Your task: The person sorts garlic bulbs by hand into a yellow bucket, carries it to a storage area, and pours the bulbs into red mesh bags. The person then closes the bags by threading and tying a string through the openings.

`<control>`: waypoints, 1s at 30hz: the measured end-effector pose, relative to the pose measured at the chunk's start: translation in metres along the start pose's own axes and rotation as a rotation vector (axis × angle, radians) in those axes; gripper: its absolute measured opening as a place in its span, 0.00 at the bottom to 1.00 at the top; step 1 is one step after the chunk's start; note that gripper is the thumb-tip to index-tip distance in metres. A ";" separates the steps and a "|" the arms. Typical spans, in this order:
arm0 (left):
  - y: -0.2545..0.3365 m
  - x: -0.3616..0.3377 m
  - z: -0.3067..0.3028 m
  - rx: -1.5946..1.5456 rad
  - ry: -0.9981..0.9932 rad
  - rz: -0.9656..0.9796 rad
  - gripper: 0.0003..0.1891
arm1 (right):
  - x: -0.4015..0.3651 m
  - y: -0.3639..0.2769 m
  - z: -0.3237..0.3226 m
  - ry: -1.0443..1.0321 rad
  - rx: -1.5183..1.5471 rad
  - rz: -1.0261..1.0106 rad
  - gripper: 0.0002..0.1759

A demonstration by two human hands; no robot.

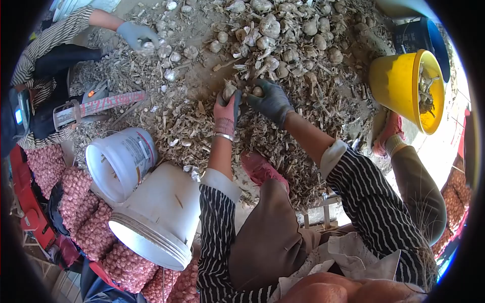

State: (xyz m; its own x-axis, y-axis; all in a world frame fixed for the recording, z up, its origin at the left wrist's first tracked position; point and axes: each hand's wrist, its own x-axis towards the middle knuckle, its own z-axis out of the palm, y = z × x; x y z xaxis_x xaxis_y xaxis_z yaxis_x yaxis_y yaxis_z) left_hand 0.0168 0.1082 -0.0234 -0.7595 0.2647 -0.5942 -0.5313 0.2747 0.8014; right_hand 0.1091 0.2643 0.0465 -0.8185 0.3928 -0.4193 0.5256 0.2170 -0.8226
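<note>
My left hand (227, 117), in a pink and grey glove, is closed around a garlic bulb (229, 90) whose top sticks out above the fingers. Just to its right, my right hand (274, 102) wears a dark grey glove, with its fingers curled about a second, smaller garlic bulb (258, 91). The two hands are close together over a layer of dry garlic skins and stalks (275, 151). Beyond them lies a heap of whole garlic bulbs (269, 26), mixed with loose husks.
Another person's gloved hand (137, 35) is at garlic in the upper left. White buckets, one small (132, 151) and one large (166, 207), lie tipped at left. A yellow bucket (394, 83) holding stalks is at right, beside a dark blue bucket (411, 36). Filled net sacks (93, 227) line the lower left.
</note>
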 end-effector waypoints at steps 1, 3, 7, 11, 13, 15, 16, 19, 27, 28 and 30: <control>0.007 0.003 0.007 0.171 0.013 0.024 0.28 | 0.005 -0.001 0.007 0.005 -0.002 0.065 0.32; 0.010 0.000 0.010 0.161 0.035 -0.022 0.27 | 0.009 0.001 0.024 0.097 -0.080 -0.004 0.35; 0.006 0.004 -0.001 0.003 -0.038 -0.110 0.27 | 0.024 0.000 0.016 -0.079 -0.057 0.101 0.41; 0.012 0.007 0.001 0.056 -0.142 -0.301 0.26 | 0.040 -0.004 0.005 -0.230 -0.106 0.150 0.44; 0.015 0.001 0.001 0.076 -0.190 -0.268 0.26 | 0.049 -0.004 0.003 -0.295 -0.185 0.132 0.40; 0.013 -0.006 0.000 0.094 -0.239 -0.232 0.26 | 0.056 -0.011 0.001 -0.328 -0.254 0.165 0.40; 0.017 -0.010 0.002 0.058 -0.310 -0.161 0.26 | 0.060 -0.017 0.000 -0.355 -0.318 0.191 0.41; 0.025 -0.020 0.004 -0.054 -0.509 0.064 0.29 | 0.076 -0.025 0.007 -0.390 -0.421 0.174 0.43; 0.014 -0.035 0.006 0.892 -0.253 0.791 0.41 | 0.030 -0.006 0.009 -0.160 -0.180 0.098 0.27; 0.026 -0.043 0.015 0.282 -0.167 0.192 0.42 | 0.023 -0.006 0.008 -0.122 -0.171 0.028 0.26; 0.047 -0.067 0.036 -0.378 0.005 -0.321 0.41 | 0.009 -0.012 0.002 -0.032 -0.147 -0.118 0.24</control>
State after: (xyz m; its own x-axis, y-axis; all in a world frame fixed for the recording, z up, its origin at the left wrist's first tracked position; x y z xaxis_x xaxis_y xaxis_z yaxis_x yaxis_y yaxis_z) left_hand 0.0557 0.1363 0.0515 -0.5370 0.2168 -0.8153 -0.8367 -0.0137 0.5475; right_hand 0.0954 0.2631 0.0517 -0.8820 0.3291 -0.3372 0.4520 0.3890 -0.8027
